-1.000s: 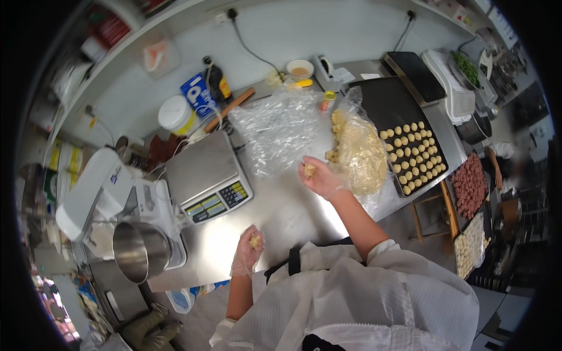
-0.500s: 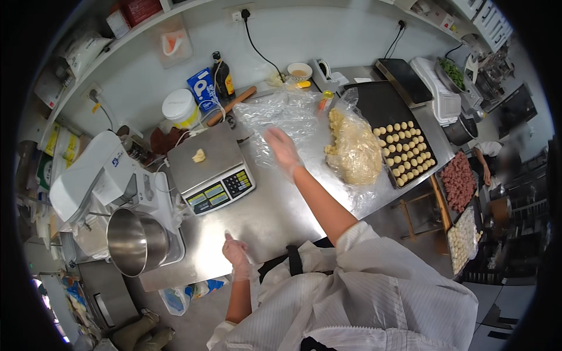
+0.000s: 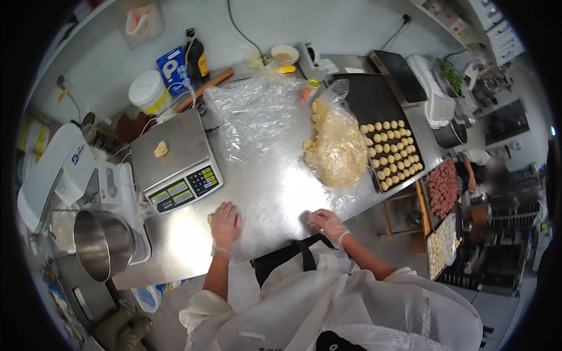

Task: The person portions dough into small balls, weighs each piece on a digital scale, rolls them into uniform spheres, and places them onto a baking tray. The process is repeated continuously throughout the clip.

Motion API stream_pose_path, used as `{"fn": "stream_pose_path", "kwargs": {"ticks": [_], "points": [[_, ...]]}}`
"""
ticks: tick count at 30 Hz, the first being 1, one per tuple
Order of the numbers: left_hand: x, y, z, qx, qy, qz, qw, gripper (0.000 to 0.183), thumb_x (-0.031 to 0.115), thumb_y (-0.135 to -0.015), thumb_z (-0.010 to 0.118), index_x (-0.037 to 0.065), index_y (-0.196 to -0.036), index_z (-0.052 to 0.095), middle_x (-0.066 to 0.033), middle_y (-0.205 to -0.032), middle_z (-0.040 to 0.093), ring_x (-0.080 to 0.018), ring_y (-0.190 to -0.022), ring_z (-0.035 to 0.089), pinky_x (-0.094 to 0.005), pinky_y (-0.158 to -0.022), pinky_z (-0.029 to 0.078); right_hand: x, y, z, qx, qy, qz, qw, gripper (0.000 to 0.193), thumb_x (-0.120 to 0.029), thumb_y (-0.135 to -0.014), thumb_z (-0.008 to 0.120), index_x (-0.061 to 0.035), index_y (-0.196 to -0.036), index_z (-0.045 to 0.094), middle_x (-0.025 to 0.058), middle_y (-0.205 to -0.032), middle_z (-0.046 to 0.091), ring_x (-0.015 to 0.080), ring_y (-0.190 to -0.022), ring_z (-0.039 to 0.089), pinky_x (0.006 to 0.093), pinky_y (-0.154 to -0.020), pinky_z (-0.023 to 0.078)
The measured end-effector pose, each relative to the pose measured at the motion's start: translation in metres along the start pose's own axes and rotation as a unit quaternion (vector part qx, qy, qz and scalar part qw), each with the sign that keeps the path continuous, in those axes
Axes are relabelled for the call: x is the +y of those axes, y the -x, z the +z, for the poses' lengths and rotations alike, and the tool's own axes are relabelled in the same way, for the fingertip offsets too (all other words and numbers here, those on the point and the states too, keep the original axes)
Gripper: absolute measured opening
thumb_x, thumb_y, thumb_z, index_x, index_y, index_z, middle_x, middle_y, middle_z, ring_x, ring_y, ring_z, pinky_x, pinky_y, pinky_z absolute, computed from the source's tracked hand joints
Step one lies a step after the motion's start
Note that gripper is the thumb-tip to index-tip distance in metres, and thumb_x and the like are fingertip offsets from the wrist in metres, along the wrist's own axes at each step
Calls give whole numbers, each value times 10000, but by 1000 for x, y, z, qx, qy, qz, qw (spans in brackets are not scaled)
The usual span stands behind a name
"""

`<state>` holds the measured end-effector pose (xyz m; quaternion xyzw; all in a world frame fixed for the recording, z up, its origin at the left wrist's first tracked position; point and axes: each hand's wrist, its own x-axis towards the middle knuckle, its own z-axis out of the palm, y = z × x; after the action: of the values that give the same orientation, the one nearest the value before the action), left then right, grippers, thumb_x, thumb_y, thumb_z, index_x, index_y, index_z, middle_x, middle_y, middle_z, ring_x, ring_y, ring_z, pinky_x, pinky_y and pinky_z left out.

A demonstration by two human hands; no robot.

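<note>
My left hand [image 3: 225, 227], in a clear glove, lies palm down on the steel table with its fingers stretched out. A bit of pale yellow dough [image 3: 210, 219] peeps out at its left edge; the rest is hidden under the palm. My right hand [image 3: 329, 225], gloved too, is at the front edge of the table with its fingers curled together. What they hold, if anything, is hidden. Another small lump of dough [image 3: 161, 150] sits on the weighing scale [image 3: 170, 146]. Beyond my right hand rests a big mass of dough [image 3: 336, 146] partly wrapped in clear plastic.
A black baking tray [image 3: 366, 96] carries rows of dough balls [image 3: 391, 151] at the right. Clear plastic sheeting [image 3: 252, 117] covers the table's back middle. A mixer bowl [image 3: 104, 245] stands at the left. Further right are minced meat [image 3: 443, 186] and a co-worker's arm [image 3: 470, 175].
My right hand has come back from the plastic sheeting to the table's front edge and curled. My left hand has moved forward and now lies flat. The view has shifted.
</note>
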<state>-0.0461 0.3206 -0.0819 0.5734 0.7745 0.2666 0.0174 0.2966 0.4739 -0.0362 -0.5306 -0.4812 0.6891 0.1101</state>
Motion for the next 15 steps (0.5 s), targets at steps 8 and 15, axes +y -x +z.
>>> {"fn": "stream_pose_path", "kwargs": {"ticks": [8,15], "points": [[-69,19,-10,212,-77,-258,939,308,148,-909,639,-46,-1149,632,-257,-1223,611,-435,-1171,539,-530,-1053,407,-6,-23,-34,-5,-30,27,999,158,-214,-955,693,-61,-992,680,77,-941,746,132,-808,685,272,-761,538],[-42,67,1,61,-102,-35,992,274,94,-856,653,23,-1118,689,-175,-1269,652,-372,-1243,578,-479,-1055,440,-11,-27,-8,-61,30,32,997,171,-206,-972,682,-41,-1017,681,83,-941,747,131,-819,682,275,-758,542]]}}
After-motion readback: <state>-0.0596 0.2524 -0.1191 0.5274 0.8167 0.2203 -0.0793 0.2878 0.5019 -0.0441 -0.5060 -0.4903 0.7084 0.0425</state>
